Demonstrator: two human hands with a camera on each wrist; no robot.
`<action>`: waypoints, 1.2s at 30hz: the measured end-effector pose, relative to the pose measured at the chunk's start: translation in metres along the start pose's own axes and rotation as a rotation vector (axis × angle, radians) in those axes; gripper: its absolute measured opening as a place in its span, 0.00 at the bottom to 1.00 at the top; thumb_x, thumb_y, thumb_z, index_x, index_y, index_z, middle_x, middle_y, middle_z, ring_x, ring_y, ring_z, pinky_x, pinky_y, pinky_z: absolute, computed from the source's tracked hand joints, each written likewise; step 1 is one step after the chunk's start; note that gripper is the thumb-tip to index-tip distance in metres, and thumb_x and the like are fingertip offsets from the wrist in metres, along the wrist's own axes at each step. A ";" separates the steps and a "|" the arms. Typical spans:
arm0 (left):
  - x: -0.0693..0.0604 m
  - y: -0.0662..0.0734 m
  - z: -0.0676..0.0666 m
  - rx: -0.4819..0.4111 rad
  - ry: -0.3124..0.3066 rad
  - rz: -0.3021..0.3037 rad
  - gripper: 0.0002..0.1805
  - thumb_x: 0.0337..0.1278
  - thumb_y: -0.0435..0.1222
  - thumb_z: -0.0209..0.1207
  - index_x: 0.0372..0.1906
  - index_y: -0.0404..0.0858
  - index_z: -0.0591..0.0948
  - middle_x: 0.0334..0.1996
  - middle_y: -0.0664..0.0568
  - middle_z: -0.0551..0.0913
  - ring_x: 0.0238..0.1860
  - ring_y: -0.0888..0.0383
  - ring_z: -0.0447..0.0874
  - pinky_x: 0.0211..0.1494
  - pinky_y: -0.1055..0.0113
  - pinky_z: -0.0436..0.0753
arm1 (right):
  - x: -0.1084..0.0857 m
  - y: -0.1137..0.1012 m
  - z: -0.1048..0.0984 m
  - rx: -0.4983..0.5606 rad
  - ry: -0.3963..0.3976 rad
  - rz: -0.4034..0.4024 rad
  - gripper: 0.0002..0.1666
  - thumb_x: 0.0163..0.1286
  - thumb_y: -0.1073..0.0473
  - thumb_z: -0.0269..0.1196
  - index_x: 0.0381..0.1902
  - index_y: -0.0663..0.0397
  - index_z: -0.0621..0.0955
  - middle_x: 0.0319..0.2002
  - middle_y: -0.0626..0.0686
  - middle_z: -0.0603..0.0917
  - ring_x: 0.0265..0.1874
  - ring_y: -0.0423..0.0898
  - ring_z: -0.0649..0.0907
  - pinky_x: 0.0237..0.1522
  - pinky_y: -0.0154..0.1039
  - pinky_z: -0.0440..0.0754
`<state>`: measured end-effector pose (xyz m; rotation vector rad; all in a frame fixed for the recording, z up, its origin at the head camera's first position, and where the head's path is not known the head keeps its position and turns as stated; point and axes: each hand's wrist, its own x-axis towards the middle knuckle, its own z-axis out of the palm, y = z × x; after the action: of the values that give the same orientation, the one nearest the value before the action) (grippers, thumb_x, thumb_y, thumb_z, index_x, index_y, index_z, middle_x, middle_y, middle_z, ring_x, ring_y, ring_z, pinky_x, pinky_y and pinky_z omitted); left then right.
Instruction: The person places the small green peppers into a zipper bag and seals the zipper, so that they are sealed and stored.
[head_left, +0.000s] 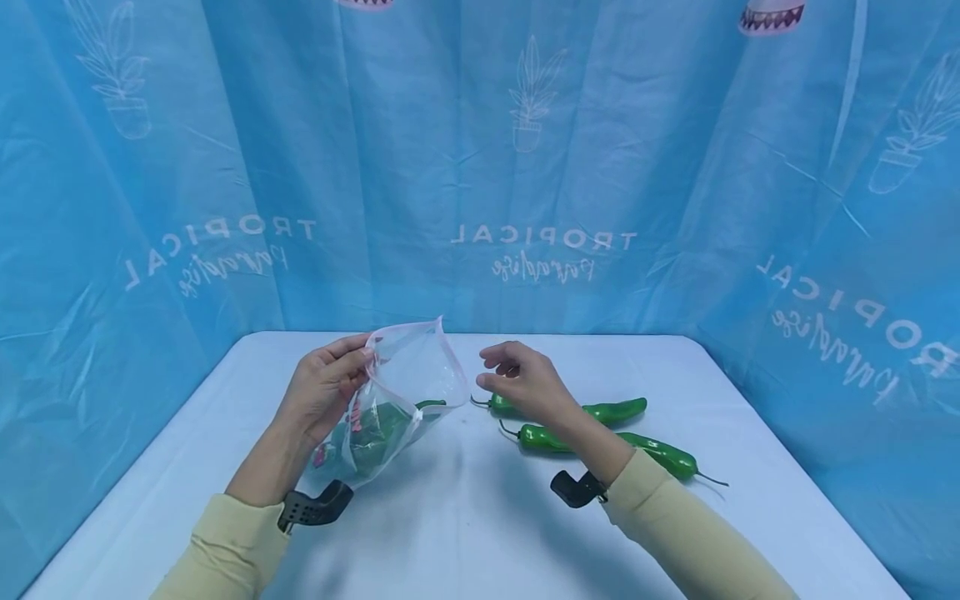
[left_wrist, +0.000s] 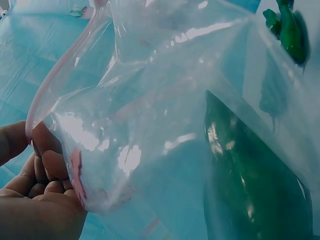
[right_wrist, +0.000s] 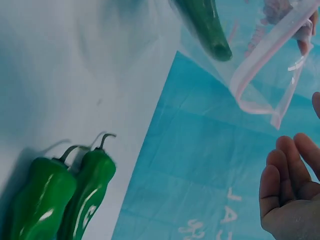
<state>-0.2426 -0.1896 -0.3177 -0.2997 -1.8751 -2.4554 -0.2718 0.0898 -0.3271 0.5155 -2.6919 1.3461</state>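
Bag [head_left: 401,392] in high head, close wrist views

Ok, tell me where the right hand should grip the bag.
Probably the pink rim of the bag, pinched from the right: the left hand holds the opposite side, while this edge stands open, unheld, facing the right hand.

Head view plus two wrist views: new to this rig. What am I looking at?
No robot here, just a person's two bare hands. The head picture comes from a camera worn on the head, looking forward and down; the other two come from cameras worn on each wrist.

The left hand pinches the edge of a clear plastic bag, its mouth open, with at least one bagged pepper inside. The right hand holds nothing, fingers relaxed. Two loose green peppers lie on the white table, before a blue curtain.
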 end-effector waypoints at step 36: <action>-0.002 -0.001 -0.003 0.008 0.012 0.000 0.10 0.60 0.36 0.60 0.46 0.45 0.83 0.39 0.59 0.85 0.35 0.65 0.80 0.42 0.76 0.80 | -0.053 0.111 -0.039 -0.032 0.033 0.275 0.30 0.59 0.44 0.66 0.55 0.52 0.77 0.55 0.54 0.81 0.59 0.55 0.76 0.59 0.52 0.74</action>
<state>-0.2416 -0.1923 -0.3200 -0.2842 -1.8795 -2.4441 -0.2620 0.1962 -0.3993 0.1208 -2.8320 1.3534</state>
